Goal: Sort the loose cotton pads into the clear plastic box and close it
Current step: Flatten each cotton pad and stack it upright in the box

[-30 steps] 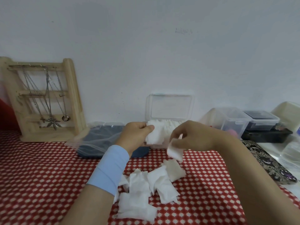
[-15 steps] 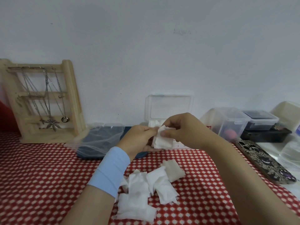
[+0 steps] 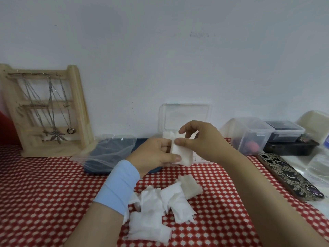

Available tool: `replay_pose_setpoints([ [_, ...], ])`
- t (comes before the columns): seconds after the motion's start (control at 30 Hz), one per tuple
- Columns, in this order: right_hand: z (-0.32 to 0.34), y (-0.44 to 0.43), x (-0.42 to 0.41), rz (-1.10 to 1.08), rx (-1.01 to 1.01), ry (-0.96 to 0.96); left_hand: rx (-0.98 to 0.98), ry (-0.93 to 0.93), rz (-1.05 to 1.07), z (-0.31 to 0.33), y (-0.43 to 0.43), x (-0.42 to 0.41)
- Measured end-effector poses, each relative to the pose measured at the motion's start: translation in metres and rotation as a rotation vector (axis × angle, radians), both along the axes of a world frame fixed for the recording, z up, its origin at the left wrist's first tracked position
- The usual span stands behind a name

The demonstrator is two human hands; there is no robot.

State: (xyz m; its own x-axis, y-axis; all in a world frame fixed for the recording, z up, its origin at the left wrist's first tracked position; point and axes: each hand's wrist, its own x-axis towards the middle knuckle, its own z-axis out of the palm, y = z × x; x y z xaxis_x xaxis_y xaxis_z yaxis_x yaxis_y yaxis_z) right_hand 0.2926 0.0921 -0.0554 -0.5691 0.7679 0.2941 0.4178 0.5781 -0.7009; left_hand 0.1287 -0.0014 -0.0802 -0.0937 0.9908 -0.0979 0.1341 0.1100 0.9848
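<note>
Centre of frame, mid-height:
- Left hand (image 3: 156, 155), pale blue cuff (image 3: 119, 186) at the wrist. Thumb and fingers pinch the left side of a small stack of pads (image 3: 183, 155) held above the table.
- Right hand (image 3: 203, 141). Thumb and curled forefinger pinch the top edge of the same stack; the other fingers are loosely bent.
- Clear plastic box (image 3: 187, 116), directly behind the hands at the foot of the wall. Its lid stands open and upright; the lower part is mostly hidden by the hands. White pads in the box (image 3: 167, 135) show just above the left hand's fingers.

Lower centre:
- Loose cotton pads (image 3: 158, 213), an overlapping heap on the red checked tablecloth (image 3: 44, 193), below the hands and apart from the box. One greyer pad (image 3: 189, 187) lies at the heap's upper right.

Left:
- Wooden jewellery stand (image 3: 78, 111) hung with chain necklaces (image 3: 51, 111), against the wall.
- Crumpled clear plastic bag (image 3: 110, 150) over a dark blue item, left of the box.

Right:
- Lidded clear containers (image 3: 249, 132), some with dark contents.
- Phone (image 3: 290, 177) in a patterned case, lying flat.
</note>
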Motion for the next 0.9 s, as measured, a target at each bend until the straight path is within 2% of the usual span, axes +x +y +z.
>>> replay_pose_setpoints([
  [0.13, -0.001, 0.003, 0.001, -0.06, -0.038, 0.025, -0.032, 0.037, -0.001, 0.001, 0.0, -0.004],
  [0.23, 0.005, 0.0, 0.005, -0.053, -0.046, -0.038, -0.048, 0.04, 0.118, -0.001, 0.002, -0.01],
  [0.3, 0.01, -0.005, 0.009, 0.047, -0.087, -0.189, -0.04, -0.012, 0.212, -0.003, 0.004, -0.014],
  [0.4, 0.005, -0.011, 0.01, 0.207, -0.136, -0.602, -0.027, -0.162, 0.297, -0.001, 0.003, -0.015],
  [0.47, -0.004, -0.013, 0.006, 0.269, -0.135, -0.849, -0.013, -0.182, 0.336, -0.001, 0.004, -0.016],
  [0.53, -0.011, -0.014, 0.002, 0.278, -0.149, -0.932, -0.009, -0.168, 0.347, -0.001, 0.003, -0.015],
  [0.73, -0.01, -0.01, 0.006, 0.298, -0.172, -0.869, 0.001, -0.125, 0.356, -0.002, 0.004, -0.013],
  [0.83, -0.003, -0.003, 0.014, 0.276, -0.178, -0.675, 0.006, -0.104, 0.355, -0.003, 0.005, -0.011],
  [0.9, 0.003, 0.001, 0.02, 0.242, -0.244, -0.425, 0.01, -0.122, 0.363, -0.003, 0.006, -0.009],
])
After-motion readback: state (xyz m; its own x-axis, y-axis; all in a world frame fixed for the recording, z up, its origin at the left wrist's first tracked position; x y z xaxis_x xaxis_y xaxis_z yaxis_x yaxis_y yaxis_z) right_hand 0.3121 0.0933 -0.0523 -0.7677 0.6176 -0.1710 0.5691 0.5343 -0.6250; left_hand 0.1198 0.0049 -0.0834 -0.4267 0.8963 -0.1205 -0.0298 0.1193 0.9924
